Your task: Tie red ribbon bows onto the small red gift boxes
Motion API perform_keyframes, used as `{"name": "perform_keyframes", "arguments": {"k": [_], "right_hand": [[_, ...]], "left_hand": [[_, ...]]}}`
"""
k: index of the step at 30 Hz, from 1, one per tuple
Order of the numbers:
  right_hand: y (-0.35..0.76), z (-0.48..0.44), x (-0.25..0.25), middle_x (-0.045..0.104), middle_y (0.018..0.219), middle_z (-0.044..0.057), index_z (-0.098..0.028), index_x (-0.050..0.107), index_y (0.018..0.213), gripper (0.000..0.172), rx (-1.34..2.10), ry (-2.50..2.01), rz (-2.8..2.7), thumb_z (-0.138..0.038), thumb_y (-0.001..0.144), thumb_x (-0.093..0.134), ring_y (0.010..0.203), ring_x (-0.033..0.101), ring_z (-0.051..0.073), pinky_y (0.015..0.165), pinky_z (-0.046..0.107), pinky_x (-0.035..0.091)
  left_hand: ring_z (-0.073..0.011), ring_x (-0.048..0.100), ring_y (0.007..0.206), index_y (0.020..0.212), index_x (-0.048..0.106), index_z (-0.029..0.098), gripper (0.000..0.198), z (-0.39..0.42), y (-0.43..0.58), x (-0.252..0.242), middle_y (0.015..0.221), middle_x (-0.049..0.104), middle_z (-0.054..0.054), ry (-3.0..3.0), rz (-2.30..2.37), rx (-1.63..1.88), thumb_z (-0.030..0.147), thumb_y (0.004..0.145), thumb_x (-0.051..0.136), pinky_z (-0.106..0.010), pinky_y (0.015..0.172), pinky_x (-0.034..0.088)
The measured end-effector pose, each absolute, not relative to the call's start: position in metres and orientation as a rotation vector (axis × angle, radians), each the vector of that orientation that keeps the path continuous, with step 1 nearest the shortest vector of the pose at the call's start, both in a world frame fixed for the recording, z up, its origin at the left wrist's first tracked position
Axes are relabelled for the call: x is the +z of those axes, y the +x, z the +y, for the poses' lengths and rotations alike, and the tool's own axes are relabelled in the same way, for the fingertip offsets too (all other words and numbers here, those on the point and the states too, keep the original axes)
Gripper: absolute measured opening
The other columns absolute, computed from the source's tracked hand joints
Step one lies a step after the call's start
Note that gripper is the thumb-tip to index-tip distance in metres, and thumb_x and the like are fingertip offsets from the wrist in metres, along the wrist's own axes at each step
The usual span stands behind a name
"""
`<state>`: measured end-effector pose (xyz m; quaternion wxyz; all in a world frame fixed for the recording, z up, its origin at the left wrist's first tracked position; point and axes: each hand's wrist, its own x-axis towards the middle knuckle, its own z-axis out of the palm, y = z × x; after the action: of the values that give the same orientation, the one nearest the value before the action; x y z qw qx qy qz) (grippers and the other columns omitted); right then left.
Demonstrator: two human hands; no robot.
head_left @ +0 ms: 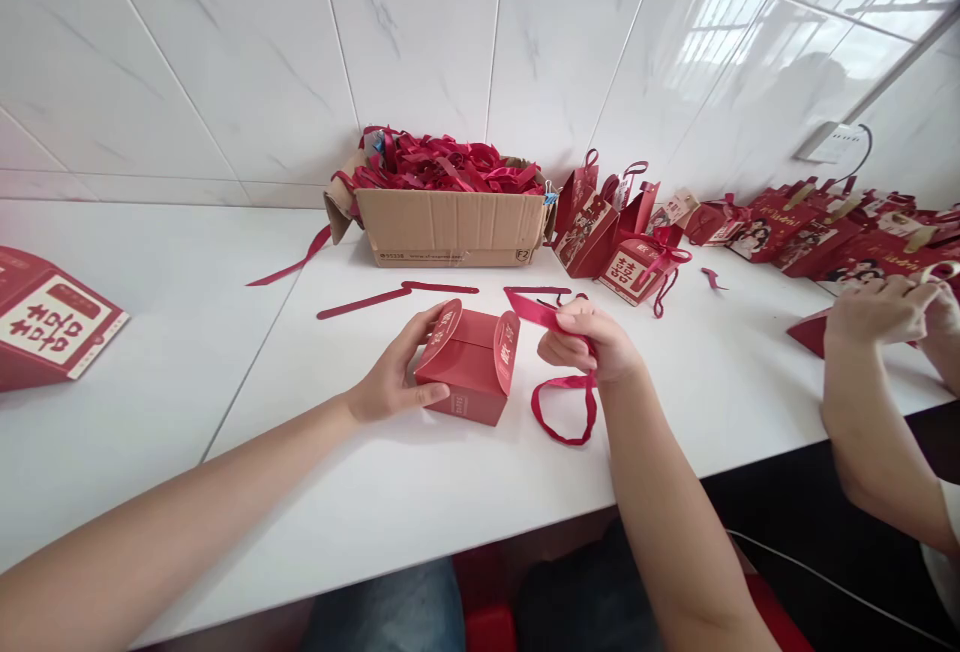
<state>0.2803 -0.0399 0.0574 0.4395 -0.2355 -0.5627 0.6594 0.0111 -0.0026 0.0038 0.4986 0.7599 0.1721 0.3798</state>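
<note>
A small red gift box [469,352] with folded-in flaps stands on the white table in front of me. My left hand [397,372] grips its left side, thumb on the near face and fingers behind. To the right of the box, my right hand [589,340] pinches a red ribbon [564,440]. One flat end of the ribbon points left toward the box, and the rest hangs in a loop below the hand. Just behind the box, strips of dark red ribbon [364,303] lie on the table.
A cardboard carton [450,222] heaped with red ribbons stands against the tiled wall. Finished-looking red boxes [637,267] and bags [810,232] line the right side. Another red box [56,322] sits at far left. A co-worker's hands [881,312] work at the right edge.
</note>
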Motion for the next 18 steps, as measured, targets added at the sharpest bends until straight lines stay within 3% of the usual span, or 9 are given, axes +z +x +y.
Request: {"name": "perform_keyframes", "arguments": {"k": [7,12,18], "right_hand": [[0.2868,-0.0435,0.0538,0.043,0.027,0.000,-0.017,0.043,0.034,0.041,1.821,-0.478,-1.374,-0.024,0.072,0.057,0.023,0.031,0.006,0.034,0.020,0.021],[0.2868,-0.0412,0.0532,0.051,0.032,0.003,-0.014,0.050,0.038,0.038,1.905,-0.468,-1.378,-0.021,0.075,0.054,0.024,0.040,0.008,0.032,0.020,0.025],[0.2884,-0.0401,0.0526,0.053,0.033,0.004,-0.015,0.049,0.038,0.038,1.914,-0.495,-1.352,-0.021,0.075,0.053,0.024,0.041,0.009,0.032,0.020,0.026]], "left_hand": [[-0.0353,0.048,0.124,0.147,0.030,0.026,0.084,-0.0020,0.0116,0.0031,0.142,0.044,-0.015,1.846,0.425,0.928,0.043,0.075,0.071,-0.050,0.100,0.043],[-0.0351,0.047,0.125,0.147,0.030,0.027,0.084,-0.0023,0.0117,0.0031,0.144,0.041,-0.015,1.860,0.409,0.931,0.043,0.075,0.070,-0.049,0.100,0.043],[-0.0343,0.048,0.124,0.146,0.030,0.027,0.084,-0.0020,0.0117,0.0034,0.141,0.044,-0.015,1.895,0.405,0.945,0.042,0.075,0.071,-0.050,0.102,0.041]]}}
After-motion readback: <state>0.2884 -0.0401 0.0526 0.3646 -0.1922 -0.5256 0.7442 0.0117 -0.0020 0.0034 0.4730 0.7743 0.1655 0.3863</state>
